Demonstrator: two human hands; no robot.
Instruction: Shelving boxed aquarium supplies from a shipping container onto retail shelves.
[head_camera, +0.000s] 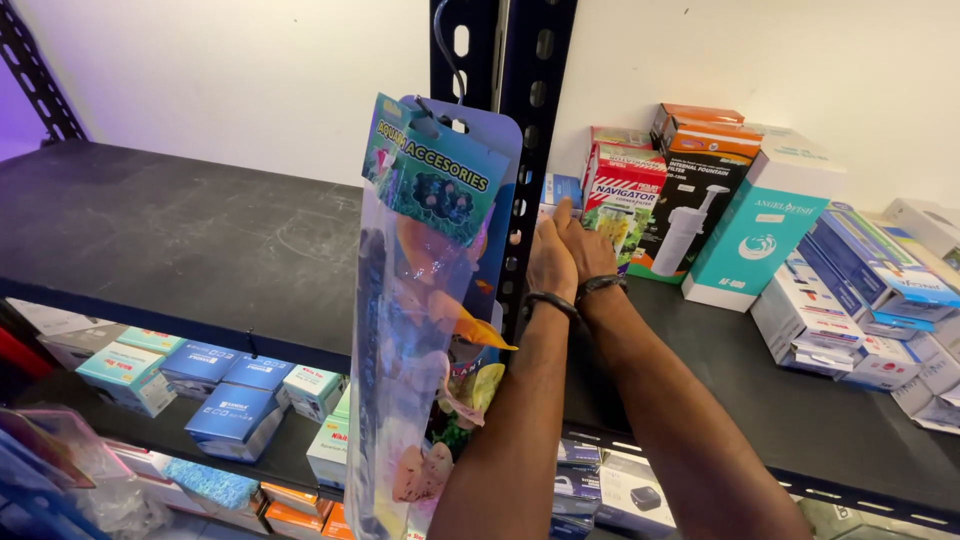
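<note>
My left hand (550, 262) and my right hand (590, 248) are pressed together above the black shelf (200, 240), beside the upright black post (535, 60). Both close on a small blue and white box (562, 190), most of it hidden behind my fingers. Each wrist wears a dark band. In front of my left arm, a long clear hanging pack (425, 330) of colourful plastic aquarium plants, with a blue-green card top, hangs from a hook on the post.
Boxed aquarium goods stand at the right of the shelf: a red and white box (625, 195), a black and orange pump box (695, 200), a teal and white box (765, 225), and stacked blue and white boxes (850, 300). Lower shelves hold several blue boxes (235, 400).
</note>
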